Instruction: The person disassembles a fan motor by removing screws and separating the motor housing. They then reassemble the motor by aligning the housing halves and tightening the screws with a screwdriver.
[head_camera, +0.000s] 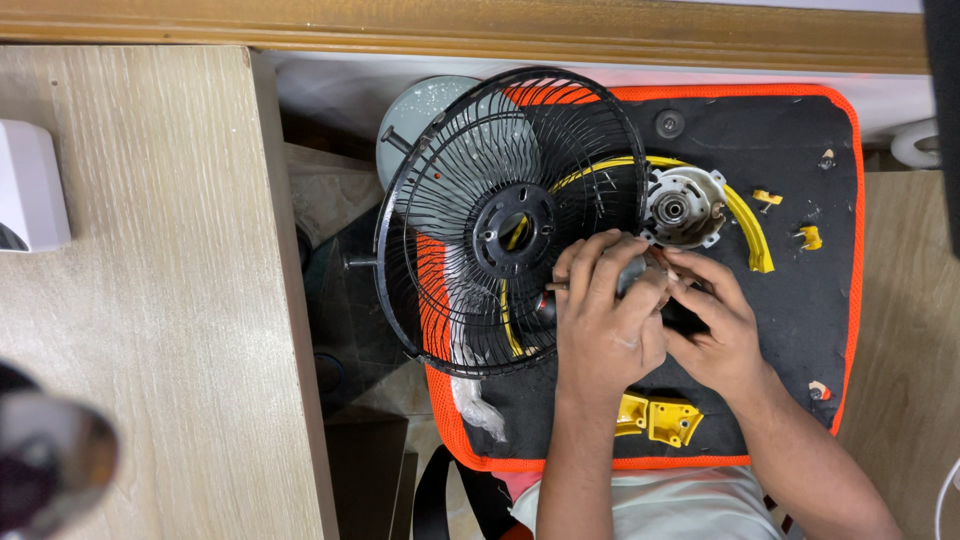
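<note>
My left hand (600, 315) and my right hand (715, 335) are closed together around a small grey and black fan part (640, 272) on a black mat with an orange rim (780, 93). Most of that part is hidden by my fingers. Just beyond my fingertips lies a silver motor housing (682, 207) with a bearing in its middle. A black wire fan guard (505, 215) leans at the mat's left side, touching my left hand. A curved yellow plastic strip (745, 220) arcs around the motor housing.
Yellow plastic pieces (660, 416) lie on the mat near my wrists, smaller yellow clips (790, 215) at the right. A pale round fan base (430, 105) sits behind the guard. A light wooden surface (150, 280) runs along the left, with a white box (30, 185).
</note>
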